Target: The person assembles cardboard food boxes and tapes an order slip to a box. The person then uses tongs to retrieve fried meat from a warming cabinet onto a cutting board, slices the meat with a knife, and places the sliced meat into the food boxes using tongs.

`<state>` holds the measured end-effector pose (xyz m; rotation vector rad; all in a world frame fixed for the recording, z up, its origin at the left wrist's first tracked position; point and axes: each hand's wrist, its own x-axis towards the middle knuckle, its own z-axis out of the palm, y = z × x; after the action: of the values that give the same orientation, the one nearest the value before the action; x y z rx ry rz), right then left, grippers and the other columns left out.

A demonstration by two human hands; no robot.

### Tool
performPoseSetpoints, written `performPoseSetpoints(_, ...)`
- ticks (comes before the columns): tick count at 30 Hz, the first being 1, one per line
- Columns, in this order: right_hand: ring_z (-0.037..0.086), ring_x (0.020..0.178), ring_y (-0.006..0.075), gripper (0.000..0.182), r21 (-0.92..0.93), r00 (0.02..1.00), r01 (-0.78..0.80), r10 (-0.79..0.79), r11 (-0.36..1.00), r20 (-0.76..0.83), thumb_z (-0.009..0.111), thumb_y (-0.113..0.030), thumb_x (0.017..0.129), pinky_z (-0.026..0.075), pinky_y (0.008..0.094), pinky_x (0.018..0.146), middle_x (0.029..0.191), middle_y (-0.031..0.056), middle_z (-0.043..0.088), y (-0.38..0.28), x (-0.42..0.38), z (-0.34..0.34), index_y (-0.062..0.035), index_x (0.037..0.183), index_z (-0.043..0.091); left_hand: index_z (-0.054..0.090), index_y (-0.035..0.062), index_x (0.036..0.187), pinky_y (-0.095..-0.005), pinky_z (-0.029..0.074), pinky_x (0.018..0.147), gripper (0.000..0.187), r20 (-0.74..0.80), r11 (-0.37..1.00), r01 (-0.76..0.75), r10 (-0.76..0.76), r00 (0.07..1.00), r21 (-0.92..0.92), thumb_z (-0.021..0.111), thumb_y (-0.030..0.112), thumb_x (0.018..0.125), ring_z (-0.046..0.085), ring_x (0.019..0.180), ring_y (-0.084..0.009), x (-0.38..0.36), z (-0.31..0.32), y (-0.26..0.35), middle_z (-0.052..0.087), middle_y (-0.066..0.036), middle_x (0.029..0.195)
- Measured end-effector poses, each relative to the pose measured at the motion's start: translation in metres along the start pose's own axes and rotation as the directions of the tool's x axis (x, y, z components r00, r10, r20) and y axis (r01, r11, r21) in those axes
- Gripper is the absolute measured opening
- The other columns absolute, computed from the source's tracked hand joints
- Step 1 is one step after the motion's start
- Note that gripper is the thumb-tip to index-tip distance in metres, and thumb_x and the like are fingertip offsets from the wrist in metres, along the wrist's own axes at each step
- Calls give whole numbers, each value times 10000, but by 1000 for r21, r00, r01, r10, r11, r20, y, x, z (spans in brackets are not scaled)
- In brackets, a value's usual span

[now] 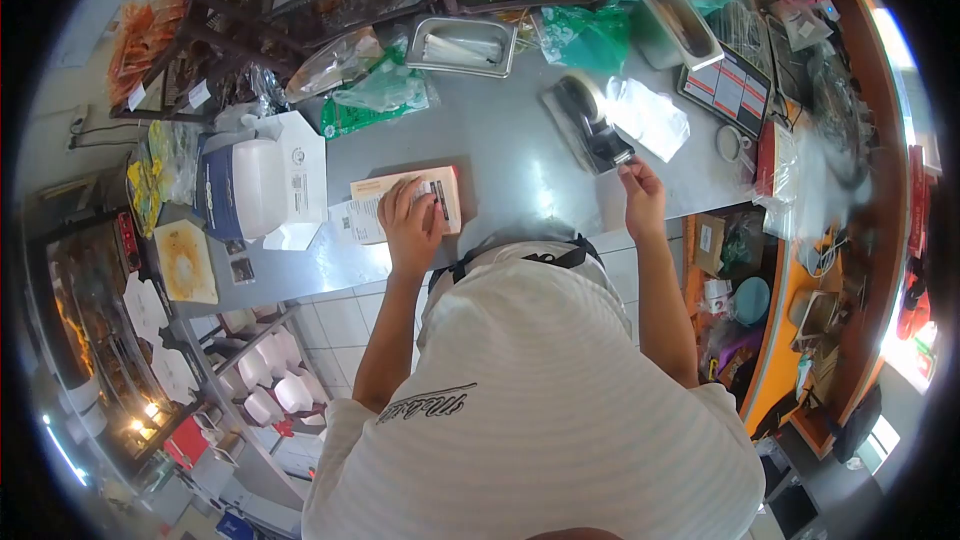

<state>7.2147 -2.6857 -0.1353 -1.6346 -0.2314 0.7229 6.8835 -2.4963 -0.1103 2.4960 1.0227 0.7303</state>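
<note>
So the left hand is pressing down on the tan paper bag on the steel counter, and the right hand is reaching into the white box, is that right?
Not quite. The left hand does press on the tan paper bag on the steel counter, but the right hand is at the tape dispenser, pinching its front end. The white box sits untouched beyond the left hand. The head view shows this.

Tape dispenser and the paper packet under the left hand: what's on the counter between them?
In the head view, only bare, shiny grey steel counter separates the dark tape dispenser from the flat tan paper packet under the left hand.
</note>
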Motion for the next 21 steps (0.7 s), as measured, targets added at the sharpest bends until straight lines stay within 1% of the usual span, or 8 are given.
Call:
performPoseSetpoints(3,559,873,110,130,-187,997,-42,28,982,-77,633,-108,893,449,262,800,1092,72,628,21,-12,-2,11,843,623,625,82,971,-543,276,1037,202,28,999,22,-23,999,36,662,167,792,420,1257,-343,1,-3,10,540,-86,1268)
performPoseSetpoints(4,560,866,111,133,-221,997,27,-42,975,-64,635,-118,893,454,260,787,1083,75,632,19,-18,1,8,851,626,619,84,982,-551,267,1050,209,45,999,29,-27,999,-35,663,174,799,410,1277,-338,1,-2,8,528,-87,1289)
performPoseSetpoints(6,561,851,113,141,-282,987,148,-158,948,-12,639,-137,892,464,256,762,1065,82,640,18,-36,11,1,868,631,614,86,991,-554,273,1047,225,55,999,35,-34,998,-29,669,189,799,415,1274,-326,3,-1,4,522,-87,1294)
performPoseSetpoints(9,564,824,104,151,-233,961,231,-184,945,206,636,-150,897,465,248,725,955,76,653,1,-52,32,1,889,626,605,87,1002,-556,277,1051,253,77,998,66,-64,995,-24,683,210,795,423,1271,-309,0,-5,5,512,-80,1301)
performPoseSetpoints(12,560,757,82,156,-370,862,203,14,907,507,637,-159,900,457,241,673,814,50,639,-17,-49,60,-5,890,615,613,88,998,-553,270,1061,261,83,995,87,-82,993,-59,702,200,780,421,1283,-309,0,-6,4,512,-83,1311)
performPoseSetpoints(13,554,719,77,168,-338,832,190,32,922,554,640,-170,899,452,242,646,768,37,622,-23,-48,75,-5,888,611,612,88,999,-551,271,1062,264,90,995,73,-67,994,-67,704,201,778,419,1284,-310,0,-7,2,508,-82,1315)
performPoseSetpoints(16,523,678,67,162,-386,723,171,151,907,674,637,-184,904,427,230,625,756,1,590,-43,-40,123,-23,892,616,612,88,1004,-546,276,1064,277,102,996,31,-22,995,-84,710,203,773,414,1286,-316,0,-7,-1,497,-84,1323)
performPoseSetpoints(21,540,648,89,176,-387,609,167,214,907,764,644,-207,886,442,256,594,732,7,611,-32,-35,181,-31,897,634,620,82,1010,-524,269,1075,290,114,997,13,-4,993,-78,710,223,773,388,1291,-321,0,-10,-2,474,-103,1316)
